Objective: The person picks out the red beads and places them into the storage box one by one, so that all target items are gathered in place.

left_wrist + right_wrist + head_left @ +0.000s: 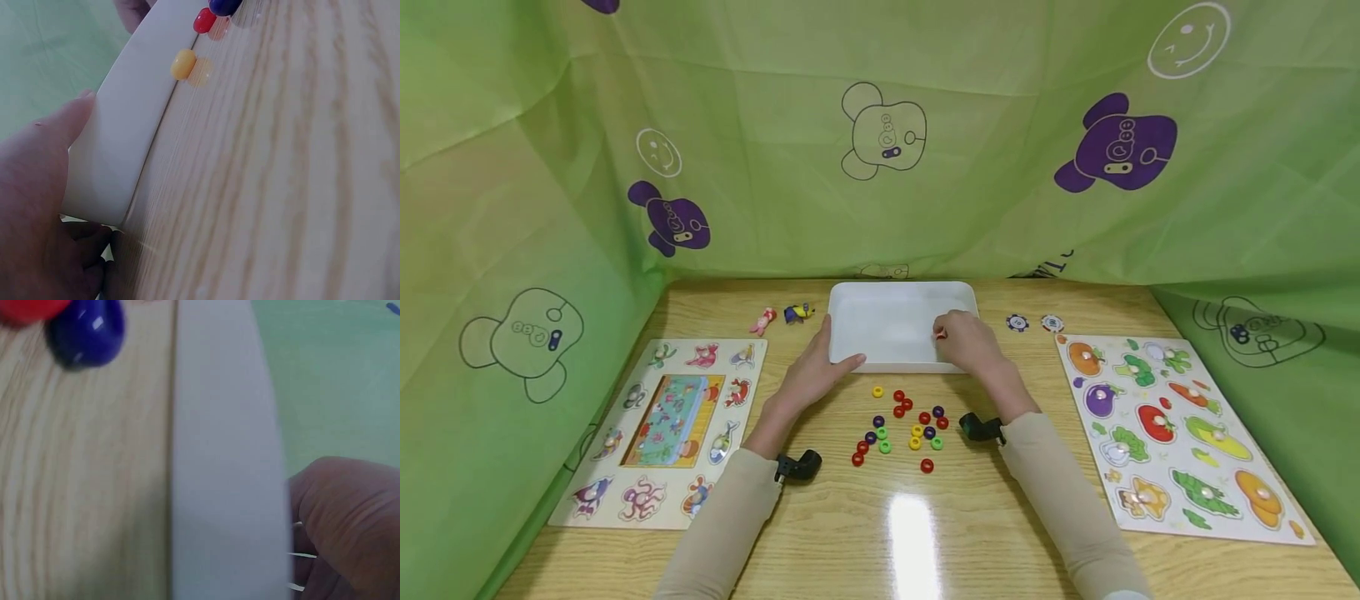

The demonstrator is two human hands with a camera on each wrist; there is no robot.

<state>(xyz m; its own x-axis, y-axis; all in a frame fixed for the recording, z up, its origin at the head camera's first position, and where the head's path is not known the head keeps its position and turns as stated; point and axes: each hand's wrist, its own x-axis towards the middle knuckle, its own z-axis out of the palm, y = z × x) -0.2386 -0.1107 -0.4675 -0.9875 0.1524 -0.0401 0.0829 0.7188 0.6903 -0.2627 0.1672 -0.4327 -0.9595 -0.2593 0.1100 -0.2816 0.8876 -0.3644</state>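
A white tray (887, 367) lies at the far middle of the table. My left hand (817, 364) grips its near left corner, thumb on the near rim and fingers along the left side. In the left wrist view the thumb (78, 115) lies against the tray's white wall (125, 119). Over the tray's right part, my right hand (967, 339) pinches a small red object (940, 335) with bent fingers; its kind I cannot tell. The right wrist view shows that hand (353, 519) behind the tray wall (228, 456), its fingertips hidden.
Several red, purple, yellow and green rings, among them a yellow ring (877, 392), lie before the tray. A sea-animal puzzle board (752, 354) is at left, a vegetable puzzle board (1075, 400) at right. Two small figures (763, 322) and two poker chips (1017, 322) flank the tray.
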